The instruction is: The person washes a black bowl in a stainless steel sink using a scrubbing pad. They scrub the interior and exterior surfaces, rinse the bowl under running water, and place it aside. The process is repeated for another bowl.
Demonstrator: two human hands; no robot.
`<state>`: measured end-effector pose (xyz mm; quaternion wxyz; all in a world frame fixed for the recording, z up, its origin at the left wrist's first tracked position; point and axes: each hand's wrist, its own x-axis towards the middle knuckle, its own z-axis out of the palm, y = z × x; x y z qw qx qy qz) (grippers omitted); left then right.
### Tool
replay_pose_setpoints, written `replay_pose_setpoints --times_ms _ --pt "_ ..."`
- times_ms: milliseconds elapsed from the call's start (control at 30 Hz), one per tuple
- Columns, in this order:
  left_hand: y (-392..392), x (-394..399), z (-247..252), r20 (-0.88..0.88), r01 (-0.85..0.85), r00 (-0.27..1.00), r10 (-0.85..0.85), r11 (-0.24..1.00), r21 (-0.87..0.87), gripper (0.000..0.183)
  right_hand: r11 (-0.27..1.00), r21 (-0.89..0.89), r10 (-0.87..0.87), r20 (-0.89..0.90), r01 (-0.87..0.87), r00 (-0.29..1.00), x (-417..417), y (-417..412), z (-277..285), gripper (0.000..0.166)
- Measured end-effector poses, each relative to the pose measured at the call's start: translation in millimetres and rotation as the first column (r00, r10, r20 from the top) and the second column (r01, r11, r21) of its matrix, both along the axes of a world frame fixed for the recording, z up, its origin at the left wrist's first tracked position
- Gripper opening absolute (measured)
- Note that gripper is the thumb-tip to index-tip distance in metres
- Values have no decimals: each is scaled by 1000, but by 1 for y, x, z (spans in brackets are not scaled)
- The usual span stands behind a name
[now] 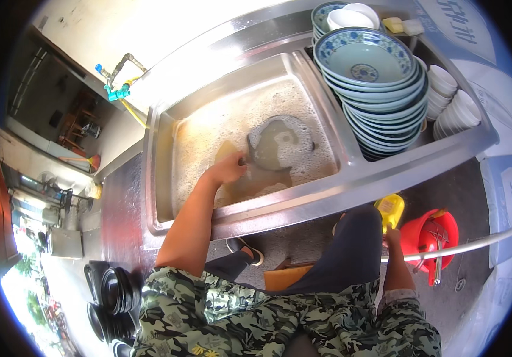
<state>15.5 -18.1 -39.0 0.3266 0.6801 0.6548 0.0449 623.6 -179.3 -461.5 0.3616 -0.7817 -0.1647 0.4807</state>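
My left hand, its fingers curled, is at the surface of cloudy, foamy water in a stainless steel sink. A yellowish patch shows in the water beside it; whether the fingers grip anything is unclear. Just right of that hand a round bowl-like shape lies under the foam. Low at the right, beyond my knee, my right hand holds a yellow plastic bottle outside the sink. Blue-patterned bowls stand in a tall stack in the right-hand basin, with white cups stacked beside them.
A red bucket with metal utensils stands on the floor at right, crossed by a pale pipe. A teal tap with a yellow hose is at the sink's upper left. Black dishes are stacked at lower left. Yellow sponges lie behind the bowls.
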Motion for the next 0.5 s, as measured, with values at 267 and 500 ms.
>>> replay_pose_setpoints --times_ms 267,500 --pt "-8 9 8 -73 23 997 -30 996 -92 46 998 51 43 -104 -38 994 -2 -19 5 62" --pt "-2 8 14 -186 61 976 -112 963 -262 59 976 212 45 -4 -43 999 -20 -12 23 55"
